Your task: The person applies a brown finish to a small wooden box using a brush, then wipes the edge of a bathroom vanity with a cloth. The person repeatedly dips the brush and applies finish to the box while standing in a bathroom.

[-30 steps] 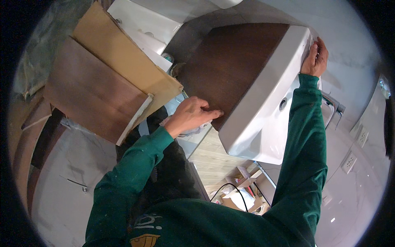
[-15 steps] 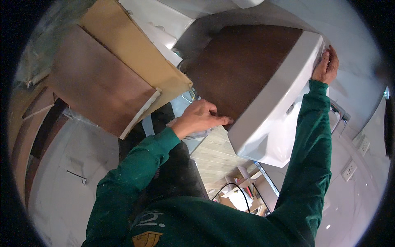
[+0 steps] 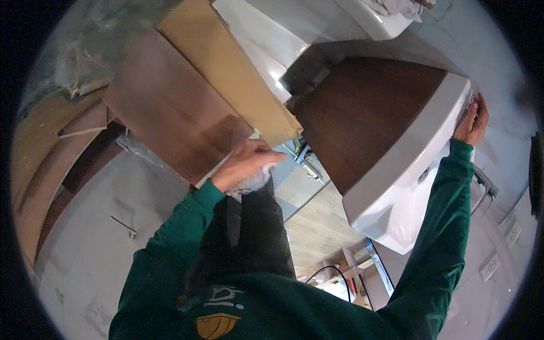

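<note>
A white washbasin (image 3: 405, 156) with a round hole in it sits against a dark brown cabinet (image 3: 368, 119). My right hand (image 3: 473, 120) grips its far right edge, the fingers partly hidden behind the rim. My left hand (image 3: 249, 161) is away from the basin, closed around a crumpled pale cloth (image 3: 255, 182) that bulges out below the fingers. Behind that hand stands a brown panel (image 3: 175, 102) with a light edge, close to the wrist.
A tan cardboard sheet (image 3: 226, 62) leans along the brown panel. Further white ceramic pieces (image 3: 275, 42) stand at the back. Wall sockets (image 3: 490, 266) are at the right. Low down, a shelf unit (image 3: 357, 260) holds several small things beside a wood-look floor (image 3: 311, 226).
My left hand has drawn back leftward from the cabinet's lower corner, and the cloth in it shows more plainly. My right hand stays on the basin's edge. The whole view has shifted.
</note>
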Available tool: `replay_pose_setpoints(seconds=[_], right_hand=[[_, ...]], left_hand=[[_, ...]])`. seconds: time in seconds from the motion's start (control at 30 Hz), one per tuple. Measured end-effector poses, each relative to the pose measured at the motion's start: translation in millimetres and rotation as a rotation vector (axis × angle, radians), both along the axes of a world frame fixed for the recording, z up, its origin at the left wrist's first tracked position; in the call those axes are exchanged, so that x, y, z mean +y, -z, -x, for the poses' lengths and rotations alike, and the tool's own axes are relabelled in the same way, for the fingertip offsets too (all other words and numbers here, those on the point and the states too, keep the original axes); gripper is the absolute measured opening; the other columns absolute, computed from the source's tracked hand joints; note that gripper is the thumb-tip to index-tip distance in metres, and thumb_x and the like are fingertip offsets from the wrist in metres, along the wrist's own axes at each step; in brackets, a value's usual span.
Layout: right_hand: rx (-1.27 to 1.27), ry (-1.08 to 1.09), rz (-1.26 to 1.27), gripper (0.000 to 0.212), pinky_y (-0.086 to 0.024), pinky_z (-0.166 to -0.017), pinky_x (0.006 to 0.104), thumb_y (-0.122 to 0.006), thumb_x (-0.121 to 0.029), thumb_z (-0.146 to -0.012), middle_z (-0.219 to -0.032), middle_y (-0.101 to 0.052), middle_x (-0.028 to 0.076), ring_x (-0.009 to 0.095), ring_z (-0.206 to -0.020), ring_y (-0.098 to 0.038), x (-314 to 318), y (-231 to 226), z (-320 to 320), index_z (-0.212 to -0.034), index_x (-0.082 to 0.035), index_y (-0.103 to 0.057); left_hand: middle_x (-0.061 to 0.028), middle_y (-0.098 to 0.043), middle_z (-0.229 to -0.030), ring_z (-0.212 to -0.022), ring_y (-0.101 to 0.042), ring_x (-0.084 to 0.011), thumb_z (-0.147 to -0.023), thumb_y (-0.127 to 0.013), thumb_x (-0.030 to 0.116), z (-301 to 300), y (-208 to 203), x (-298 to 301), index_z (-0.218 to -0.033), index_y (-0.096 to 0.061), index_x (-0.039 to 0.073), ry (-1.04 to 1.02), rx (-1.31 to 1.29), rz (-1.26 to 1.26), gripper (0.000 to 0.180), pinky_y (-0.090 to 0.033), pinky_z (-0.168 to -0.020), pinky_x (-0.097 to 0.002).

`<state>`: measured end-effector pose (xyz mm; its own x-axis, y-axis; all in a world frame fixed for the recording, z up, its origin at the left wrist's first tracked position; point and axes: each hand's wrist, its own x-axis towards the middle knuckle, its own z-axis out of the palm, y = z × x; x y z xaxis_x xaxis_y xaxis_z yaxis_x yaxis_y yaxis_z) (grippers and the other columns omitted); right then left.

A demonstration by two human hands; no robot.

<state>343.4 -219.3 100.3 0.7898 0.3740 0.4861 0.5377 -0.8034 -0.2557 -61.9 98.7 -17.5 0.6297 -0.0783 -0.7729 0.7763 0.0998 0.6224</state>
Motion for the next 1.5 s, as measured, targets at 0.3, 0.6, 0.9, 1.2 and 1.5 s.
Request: replay_pose_setpoints(seconds=[0.3,0.6,0.9,1.2,1.5], right_hand=[[-0.042,-0.001,0.048,0.038,-0.045,-0.096,0.038,-0.053,-0.031,-0.098,-0.121,-0.062,0.016,0.029,-0.11,-0.059,-4.8,1.3,-3.3,-0.125,-0.005,-0.061],[-0.045,0.021,0.036,0.036,-0.051,-0.085,0.0332,-0.055,-0.029,-0.097,-0.116,-0.063,0.014,0.024,-0.102,-0.062,3.3,-2.4,3.7,-0.125,-0.007,-0.062],[-0.009,0.028,-0.001,0.036,-0.05,-0.081,0.0369,-0.054,-0.031,-0.097,-0.107,-0.062,0.015,0.026,-0.09,-0.061,10.8,-7.4,12.1,-0.121,-0.005,-0.061],[-0.032,0.048,0.036,0.03,-0.05,-0.087,0.0391,-0.051,-0.017,-0.095,-0.112,-0.06,0.017,0.031,-0.098,-0.061,14.8,-11.1,13.3,-0.121,-0.003,-0.059],[-0.043,0.065,0.005,0.029,-0.047,-0.09,0.0417,-0.047,-0.012,-0.096,-0.112,-0.06,0.019,0.035,-0.103,-0.058,12.6,-9.4,14.1,-0.12,-0.003,-0.059]], left_hand=[[-0.0188,-0.053,-0.104,-0.105,-0.052,-0.0397,-0.067,-0.061,0.014,-45.0,13.1,92.0,-0.105,-0.053,0.003,0.527,-0.74,-0.77,0.04,-0.04,-0.089,-0.0473],[-0.0188,-0.049,-0.122,-0.119,-0.044,-0.039,-0.063,-0.07,0.02,-81.6,89.3,125.0,-0.116,-0.053,0.002,0.971,-0.954,-0.98,0.059,-0.034,-0.103,-0.0489],[-0.0198,-0.048,-0.129,-0.124,-0.043,-0.0369,-0.063,-0.073,0.012,-72.2,54.3,109.3,-0.121,-0.055,0.001,0.763,-0.89,-1.003,0.062,-0.031,-0.109,-0.0489],[-0.0175,-0.053,-0.133,-0.126,-0.05,-0.0326,-0.086,-0.069,0.018,-103.9,-46.6,-50.6,-0.134,-0.051,0.002,0.084,-0.794,-0.192,0.053,-0.038,-0.106,-0.0394],[-0.0267,-0.029,-0.148,-0.135,-0.033,-0.0435,-0.091,-0.056,0.047,-191.0,-97.3,-148.0,-0.142,-0.037,-0.004,0.019,-1.035,-0.222,0.074,-0.023,-0.112,-0.051]])
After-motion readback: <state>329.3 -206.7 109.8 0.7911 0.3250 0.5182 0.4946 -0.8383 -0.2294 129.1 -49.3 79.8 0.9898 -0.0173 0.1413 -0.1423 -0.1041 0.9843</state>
